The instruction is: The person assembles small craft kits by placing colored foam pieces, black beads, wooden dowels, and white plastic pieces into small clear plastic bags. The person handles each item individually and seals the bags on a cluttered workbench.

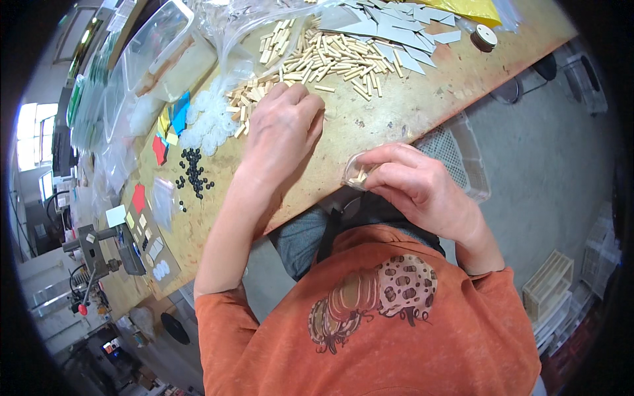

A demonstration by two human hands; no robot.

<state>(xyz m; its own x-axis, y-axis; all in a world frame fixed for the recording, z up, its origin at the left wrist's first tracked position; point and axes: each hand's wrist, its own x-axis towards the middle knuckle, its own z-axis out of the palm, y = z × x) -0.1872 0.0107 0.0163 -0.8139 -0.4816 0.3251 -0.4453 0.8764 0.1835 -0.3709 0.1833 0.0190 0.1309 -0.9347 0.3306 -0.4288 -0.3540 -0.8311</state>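
Observation:
My right hand point(413, 181), near the table's front edge, grips a small clear plastic bag point(352, 175) with a few short pale wooden pieces inside. My left hand point(284, 122) is at the near side of a pile of small wooden blocks point(246, 94), its fingers curled down toward the tabletop. Its fingertips are hidden, so what they hold cannot be made out. Beyond it spreads a large heap of short wooden dowels point(337, 58). Left of the blocks lie translucent white discs point(210, 122), and nearer me a cluster of black beads point(193, 173).
Grey flat pieces point(403, 30) and a thread spool point(484, 38) lie at the back right. A clear plastic bin point(158, 49) stands at the far left. Red, yellow and blue pieces point(179, 113) sit beside the discs. A sample board point(153, 245) and a metal clamp-like device point(99, 254) are at left.

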